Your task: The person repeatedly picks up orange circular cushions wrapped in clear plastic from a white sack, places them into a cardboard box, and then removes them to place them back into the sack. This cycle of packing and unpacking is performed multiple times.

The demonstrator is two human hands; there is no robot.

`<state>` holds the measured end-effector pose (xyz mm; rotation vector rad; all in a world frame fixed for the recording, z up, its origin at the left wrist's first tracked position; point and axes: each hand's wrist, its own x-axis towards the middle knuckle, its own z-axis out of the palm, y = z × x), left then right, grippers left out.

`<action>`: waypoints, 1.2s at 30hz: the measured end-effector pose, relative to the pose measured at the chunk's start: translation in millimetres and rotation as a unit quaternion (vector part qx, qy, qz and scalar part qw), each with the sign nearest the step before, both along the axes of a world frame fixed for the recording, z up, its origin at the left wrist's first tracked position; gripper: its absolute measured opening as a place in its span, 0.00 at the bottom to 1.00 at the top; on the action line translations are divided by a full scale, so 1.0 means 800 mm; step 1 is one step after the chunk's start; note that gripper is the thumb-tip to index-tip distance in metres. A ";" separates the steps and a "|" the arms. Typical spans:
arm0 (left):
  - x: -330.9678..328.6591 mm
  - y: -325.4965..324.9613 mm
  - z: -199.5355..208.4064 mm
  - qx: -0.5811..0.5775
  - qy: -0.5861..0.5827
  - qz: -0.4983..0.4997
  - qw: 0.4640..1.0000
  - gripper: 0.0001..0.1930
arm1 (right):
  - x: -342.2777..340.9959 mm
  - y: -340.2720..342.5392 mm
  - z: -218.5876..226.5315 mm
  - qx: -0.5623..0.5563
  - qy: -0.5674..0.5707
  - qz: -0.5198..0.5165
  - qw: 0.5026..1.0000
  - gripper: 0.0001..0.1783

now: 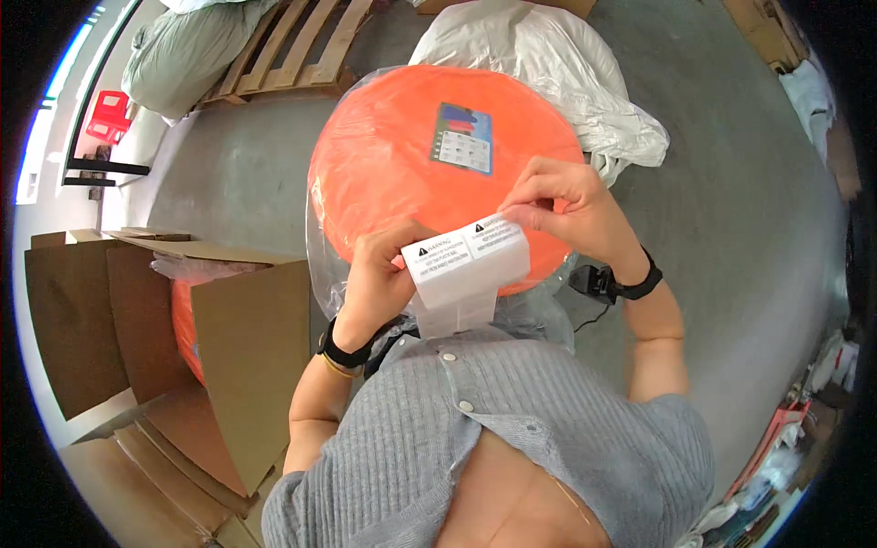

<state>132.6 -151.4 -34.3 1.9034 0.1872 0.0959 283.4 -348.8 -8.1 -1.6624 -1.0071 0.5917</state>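
A strip of white warning labels (468,258) with black print stretches between my two hands, its lower part hanging toward my lap. My left hand (382,274) pinches the strip's left edge. At its upper right corner, my right hand (571,205) grips it between thumb and fingers. Beneath and beyond the hands lies a large round orange item (384,173) in clear plastic wrapping. A colourful printed card (462,139) rests flat on its top. Loose clear plastic (539,320) gathers at its near side.
An open cardboard box (251,365) at the left holds another orange item (185,324) in plastic. Behind stand a wooden pallet (297,46), a greyish sack (187,59) and a white sack (539,50). A red stool (109,116) is at far left; assorted clutter (776,447) lines the right edge.
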 end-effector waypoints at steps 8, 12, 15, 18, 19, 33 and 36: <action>-0.004 0.048 -0.086 0.151 0.057 -0.159 0.974 0.15 | 0.151 0.089 -0.064 0.059 0.126 -0.104 0.985 0.07; -0.006 0.047 -0.086 0.188 0.052 -0.228 0.954 0.20 | 0.264 0.131 -0.209 -0.021 0.255 -0.155 0.954 0.08; -0.002 0.049 -0.082 0.173 0.063 -0.231 0.955 0.20 | 0.285 0.164 -0.305 -0.101 0.282 -0.192 0.935 0.07; -0.005 0.049 -0.087 0.172 0.058 -0.213 0.960 0.18 | 0.272 0.203 -0.337 -0.082 0.348 -0.192 0.914 0.07; -0.004 0.050 -0.088 0.167 0.059 -0.209 0.962 0.16 | 0.266 0.212 -0.341 -0.097 0.369 -0.189 0.905 0.07; 0.001 0.047 -0.086 0.148 0.057 -0.189 0.969 0.08 | 0.242 0.240 -0.345 -0.219 0.078 -0.150 0.961 0.19; 0.003 0.046 -0.086 0.137 0.056 -0.183 0.972 0.08 | 0.243 0.230 -0.328 -0.333 -0.102 -0.125 0.929 0.27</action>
